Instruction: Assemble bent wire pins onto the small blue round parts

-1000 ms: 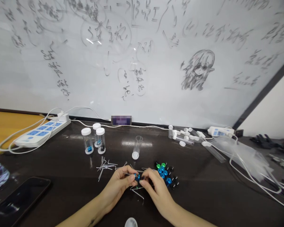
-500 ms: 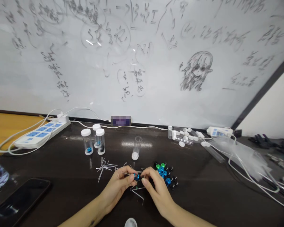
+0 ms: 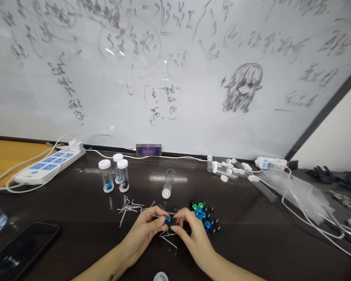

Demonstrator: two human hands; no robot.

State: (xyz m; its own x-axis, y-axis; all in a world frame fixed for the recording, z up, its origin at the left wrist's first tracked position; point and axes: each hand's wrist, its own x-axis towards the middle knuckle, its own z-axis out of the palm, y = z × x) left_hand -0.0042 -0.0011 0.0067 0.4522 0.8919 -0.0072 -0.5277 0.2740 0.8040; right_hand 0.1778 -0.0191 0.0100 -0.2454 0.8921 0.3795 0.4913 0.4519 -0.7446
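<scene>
My left hand (image 3: 150, 227) pinches a small blue metal ring (image 3: 167, 219) between thumb and fingertips. Close against it, my right hand (image 3: 192, 230) has its fingertips closed on a small black screw-like part (image 3: 174, 221), partly hidden by the fingers. Thin bent metal rods (image 3: 170, 242) lie on the table just below the fingertips. More bent rods (image 3: 129, 208) are heaped to the left of my left hand. To the right of my right hand sits a loose pile of blue and green rings (image 3: 199, 212) and black screws (image 3: 213, 222).
An open clear tube (image 3: 169, 180) stands ahead of my hands. Several capped tubes (image 3: 106, 176) stand left of it. A phone (image 3: 23, 249) and a power strip (image 3: 51, 164) lie at left. White caps (image 3: 229, 166) and plastic bags (image 3: 295, 191) are back right.
The fingers of my right hand have shifted slightly, the thumb moving a little left and down at the black part. My left hand keeps its pinch. The view has turned slightly.
</scene>
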